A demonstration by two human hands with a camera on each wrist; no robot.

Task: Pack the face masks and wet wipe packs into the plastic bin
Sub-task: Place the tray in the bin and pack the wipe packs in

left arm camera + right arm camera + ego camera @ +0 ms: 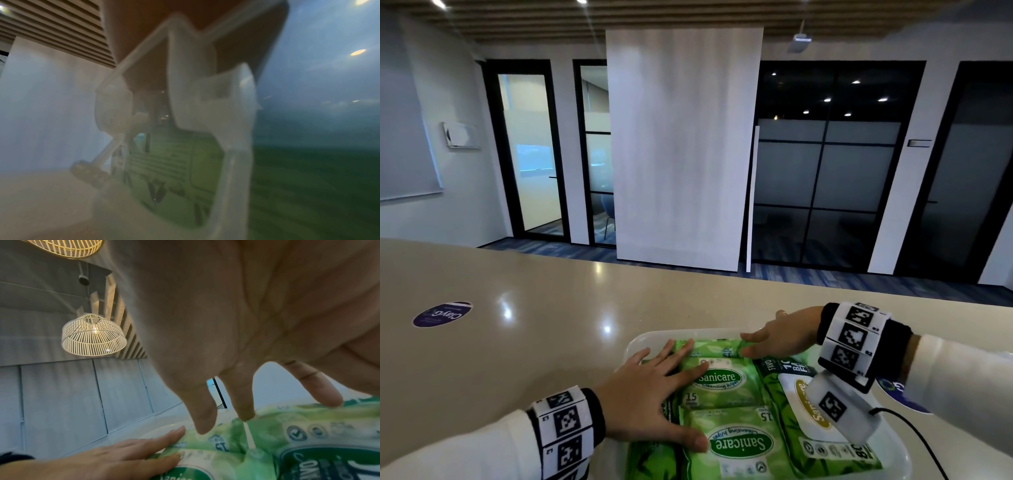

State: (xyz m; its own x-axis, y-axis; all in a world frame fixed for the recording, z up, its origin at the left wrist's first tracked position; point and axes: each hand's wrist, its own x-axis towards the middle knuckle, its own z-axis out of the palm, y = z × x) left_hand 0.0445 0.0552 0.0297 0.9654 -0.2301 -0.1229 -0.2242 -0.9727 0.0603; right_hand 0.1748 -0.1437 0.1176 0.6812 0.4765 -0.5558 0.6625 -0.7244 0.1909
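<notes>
A clear plastic bin (643,337) sits at the near edge of the counter, filled with several green Sanicare wet wipe packs. My left hand (664,377) lies flat with spread fingers on a small pack (726,385) and the pack in front of it (739,445). My right hand (756,344) reaches in from the right, fingers straight, touching the far pack (712,347). A large pack (791,394) with a white lid lies under my right wrist. The right wrist view shows my right hand's fingers (205,410) over the packs (267,443) and my left hand (133,456) flat. I see no face masks.
The beige counter (551,325) stretches far and left of the bin. A round purple sticker (442,313) lies at the left, another sticker (893,389) beside my right arm. A black cable (917,435) hangs from the right wrist camera. The left wrist view shows the blurred bin wall (232,178).
</notes>
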